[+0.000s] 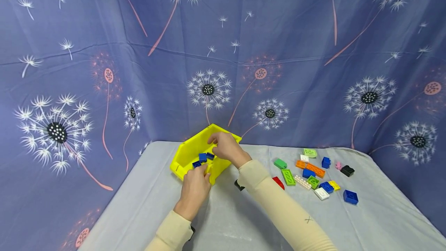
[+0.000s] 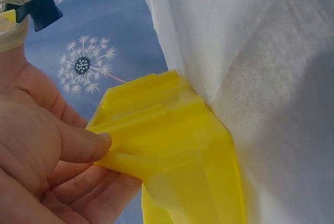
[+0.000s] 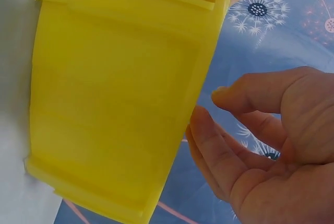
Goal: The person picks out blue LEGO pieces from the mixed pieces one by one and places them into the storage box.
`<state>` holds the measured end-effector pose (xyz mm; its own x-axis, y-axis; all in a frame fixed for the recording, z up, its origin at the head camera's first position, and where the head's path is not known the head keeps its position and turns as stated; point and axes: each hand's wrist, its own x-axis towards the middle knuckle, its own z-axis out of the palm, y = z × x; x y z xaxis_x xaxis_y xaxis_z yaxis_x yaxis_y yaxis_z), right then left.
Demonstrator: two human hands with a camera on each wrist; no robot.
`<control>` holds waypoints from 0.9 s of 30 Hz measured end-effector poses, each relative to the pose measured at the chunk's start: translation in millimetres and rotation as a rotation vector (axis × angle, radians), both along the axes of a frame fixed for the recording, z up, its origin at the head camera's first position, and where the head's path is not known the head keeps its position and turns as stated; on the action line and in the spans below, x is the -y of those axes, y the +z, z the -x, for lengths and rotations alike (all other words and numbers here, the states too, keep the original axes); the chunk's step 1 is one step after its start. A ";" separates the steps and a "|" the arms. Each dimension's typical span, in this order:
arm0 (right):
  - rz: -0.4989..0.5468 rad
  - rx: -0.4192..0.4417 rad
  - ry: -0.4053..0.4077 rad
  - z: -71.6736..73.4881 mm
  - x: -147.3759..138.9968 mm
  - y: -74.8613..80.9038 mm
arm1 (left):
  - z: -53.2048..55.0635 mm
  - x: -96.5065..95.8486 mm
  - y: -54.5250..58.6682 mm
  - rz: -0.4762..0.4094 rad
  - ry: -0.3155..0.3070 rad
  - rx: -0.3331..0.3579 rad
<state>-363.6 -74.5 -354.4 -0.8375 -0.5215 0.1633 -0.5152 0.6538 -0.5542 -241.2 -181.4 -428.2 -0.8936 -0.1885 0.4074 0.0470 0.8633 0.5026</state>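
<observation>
A yellow plastic bin point(image 1: 219, 169) stands tilted at the table's back edge, with several blue toy bricks point(image 1: 203, 157) inside. My left hand point(image 1: 195, 187) pinches the bin's near rim between thumb and fingers, plain to see in the left wrist view. Over the bin's opening is my right hand point(image 1: 227, 149), its fingers loosely bent. In the right wrist view, a gap shows between thumb and fingertips, with nothing held there; the fingers are close beside the bin's wall point(image 3: 115, 93). Part of the bin's inside is hidden behind the hands.
Loose bricks lie spread on the right of the white-covered table point(image 1: 226, 224): an orange one point(image 1: 315, 170), a green one point(image 1: 288, 177), a red one point(image 1: 278, 183), a blue one point(image 1: 350, 197) and several more. A blue dandelion-print cloth point(image 1: 230, 18) hangs behind.
</observation>
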 end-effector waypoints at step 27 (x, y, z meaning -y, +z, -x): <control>0.047 -0.083 -0.002 -6.7 -18.7 14.5 | -0.5 1.3 -0.1 -0.005 -0.027 -0.012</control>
<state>-356.9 -55.8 -339.8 -0.8210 -0.5099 0.2568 -0.5596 0.6292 -0.5394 -240.7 -182.7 -428.2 -0.8933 -0.1667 0.4174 0.0764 0.8588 0.5065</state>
